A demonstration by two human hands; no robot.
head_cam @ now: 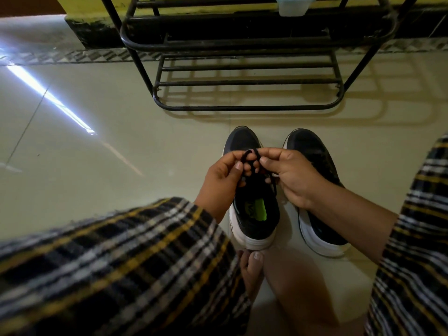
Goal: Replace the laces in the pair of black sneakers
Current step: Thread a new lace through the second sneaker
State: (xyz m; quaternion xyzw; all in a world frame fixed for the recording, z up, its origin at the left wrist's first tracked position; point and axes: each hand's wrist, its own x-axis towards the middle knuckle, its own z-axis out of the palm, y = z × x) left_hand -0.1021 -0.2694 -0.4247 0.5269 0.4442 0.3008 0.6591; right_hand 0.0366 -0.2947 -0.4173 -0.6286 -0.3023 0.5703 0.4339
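Observation:
Two black sneakers with white soles stand side by side on the floor, toes pointing away from me. Over the left sneaker [252,214], which shows a green insole label, both hands work a black lace [252,155]. My left hand [224,177] pinches one side of the lace loop between thumb and fingers. My right hand [289,174] pinches the other side, and its wrist covers the middle of the right sneaker [312,146]. The lace runs down toward the left sneaker's eyelets, mostly hidden behind my fingers.
A black metal shoe rack [244,69] stands just beyond the sneakers against a yellow wall, with a pale plastic container [294,4] on an upper shelf. My bare foot [252,265] touches the left sneaker's heel. Glossy floor tiles [109,141] spread to the left.

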